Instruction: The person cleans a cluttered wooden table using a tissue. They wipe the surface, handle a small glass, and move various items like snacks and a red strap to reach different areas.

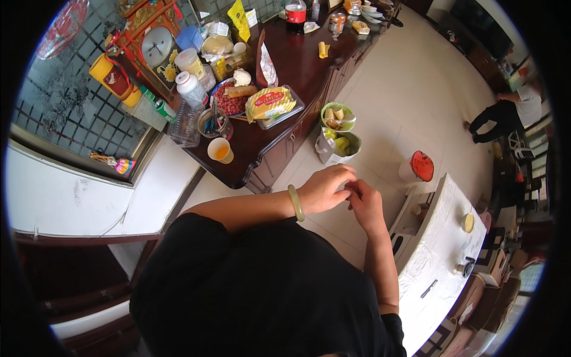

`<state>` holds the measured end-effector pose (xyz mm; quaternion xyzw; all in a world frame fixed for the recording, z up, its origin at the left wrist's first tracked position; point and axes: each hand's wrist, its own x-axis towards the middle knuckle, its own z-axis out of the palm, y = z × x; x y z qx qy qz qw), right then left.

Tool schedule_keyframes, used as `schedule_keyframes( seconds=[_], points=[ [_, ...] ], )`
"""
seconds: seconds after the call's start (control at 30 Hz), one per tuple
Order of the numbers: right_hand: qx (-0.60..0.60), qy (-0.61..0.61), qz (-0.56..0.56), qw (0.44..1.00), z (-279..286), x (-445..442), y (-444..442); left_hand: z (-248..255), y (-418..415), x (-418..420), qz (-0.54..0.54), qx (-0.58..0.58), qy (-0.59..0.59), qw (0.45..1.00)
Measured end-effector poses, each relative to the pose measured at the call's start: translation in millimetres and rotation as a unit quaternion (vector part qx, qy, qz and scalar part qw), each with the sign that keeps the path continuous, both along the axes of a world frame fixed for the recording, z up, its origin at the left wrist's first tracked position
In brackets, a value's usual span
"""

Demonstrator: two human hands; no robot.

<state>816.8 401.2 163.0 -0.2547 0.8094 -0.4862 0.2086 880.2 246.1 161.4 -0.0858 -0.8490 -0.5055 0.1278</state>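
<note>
My left hand (324, 189), with a pale green bangle (295, 203) on its wrist, is in front of my body. Its fingers meet those of my right hand (368, 204), fingertips bent together. Whether a small thing is pinched between them is hidden. Beyond the hands, on the tiled floor, are a white bin (325, 147) with a green lining and a green bin (324, 117) holding paper cups. The dark wooden cabinet (261, 149) lies ahead to the left. Near its close corner stands a paper cup (220, 151) of orange liquid.
A yellow-striped food package (271, 104), a plate of red peanuts (226, 101), a pen jar (215, 123) and a cola bottle (295, 15) crowd the cabinet top. To the right are a white-covered table (428, 254) and a red-topped bin (422, 166). Another person (508, 111) is farther off.
</note>
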Motion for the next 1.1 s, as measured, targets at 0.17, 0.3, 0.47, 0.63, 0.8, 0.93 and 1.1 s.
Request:
schedule_keyframes(
  seconds=[0.17,0.3,0.47,0.63,0.8,0.93,1.1],
  points=[
    [0.044,-0.01,0.02,0.999,-6.3,-43.1,0.2,-16.4,-1.7,-37.6,0.015,0.029,-0.019,0.999],
    [0.066,0.051,0.046,0.995,-17.7,-91.6,-5.7,-36.9,-15.6,-84.0,0.028,0.04,-0.05,0.998],
    [0.089,0.069,0.059,0.992,-7.3,-166.0,-7.2,-44.3,-21.5,-166.7,0.017,0.089,-0.074,0.993],
    [0.093,0.062,0.016,0.994,-1.4,-223.2,-8.1,-21.4,-14.5,-238.0,-0.025,0.108,-0.048,0.993],
    [0.079,0.06,0.037,0.994,-7.3,-278.7,-2.2,-33.3,-12.4,-288.9,-0.001,0.121,-0.042,0.992],
    [0.081,0.049,0.069,0.993,-8.0,-333.1,8.2,-38.4,-7.1,-323.5,0.047,0.166,-0.162,0.972],
    [0.06,0.067,0.112,0.99,-17.2,-422.9,32.8,-46.4,23.3,-399.7,0.083,0.217,-0.14,0.963]
  ],
)
